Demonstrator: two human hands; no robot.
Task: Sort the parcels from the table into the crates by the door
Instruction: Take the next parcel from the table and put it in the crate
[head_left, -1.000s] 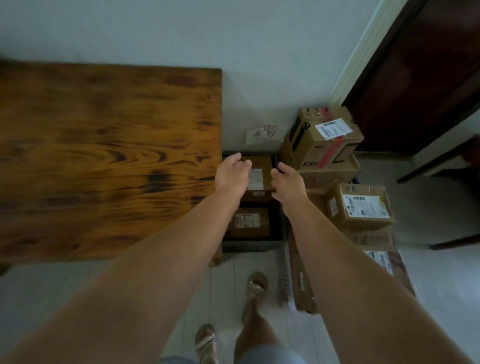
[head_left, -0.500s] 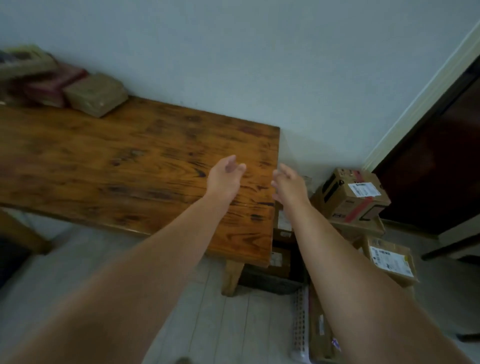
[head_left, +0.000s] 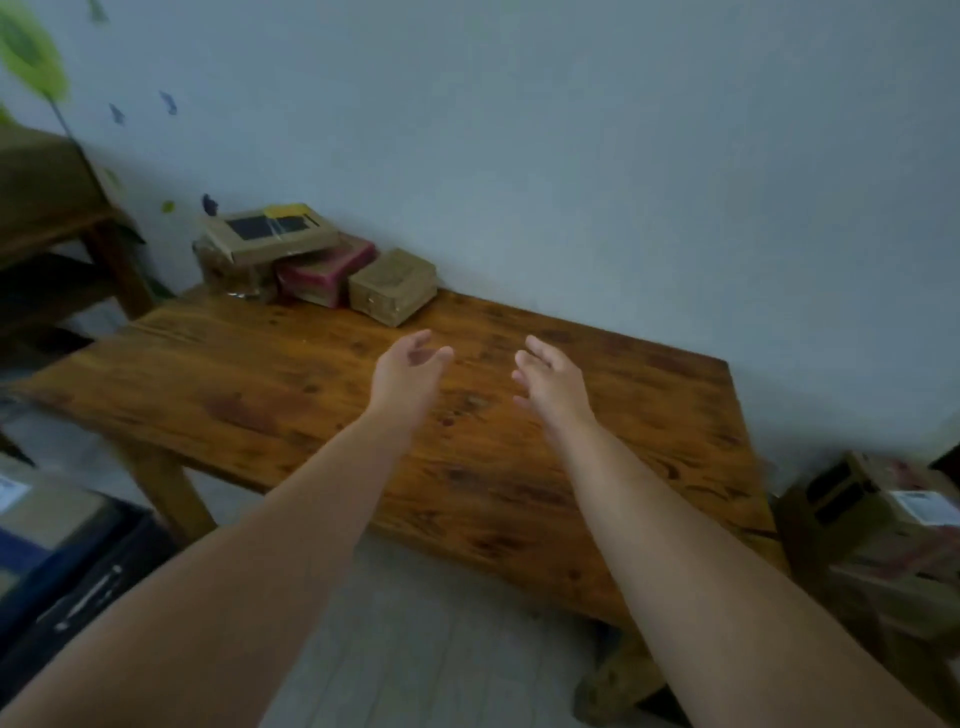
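Observation:
A small group of parcels sits at the far left corner of the wooden table (head_left: 270, 395), against the wall: a plain brown box (head_left: 392, 286), a pink and red box (head_left: 324, 270) beside it, and a flat cardboard box with a dark window (head_left: 267, 231) on top of a clear-wrapped parcel (head_left: 228, 270). My left hand (head_left: 408, 371) and my right hand (head_left: 550, 376) hover over the middle of the table, palms facing each other, fingers relaxed, holding nothing. Both are short of the parcels.
Stacked cardboard parcels (head_left: 878, 509) stand on the floor right of the table. A dark crate with a labelled parcel (head_left: 47, 525) is at the lower left. A wooden shelf unit (head_left: 47, 208) stands at the far left. Pale floor boards (head_left: 415, 649) lie below my arms.
The view has swung left from the stacked boxes by the door to the table. Both empty hands have travelled with it and now hover over the table's middle, nearer the parcels.

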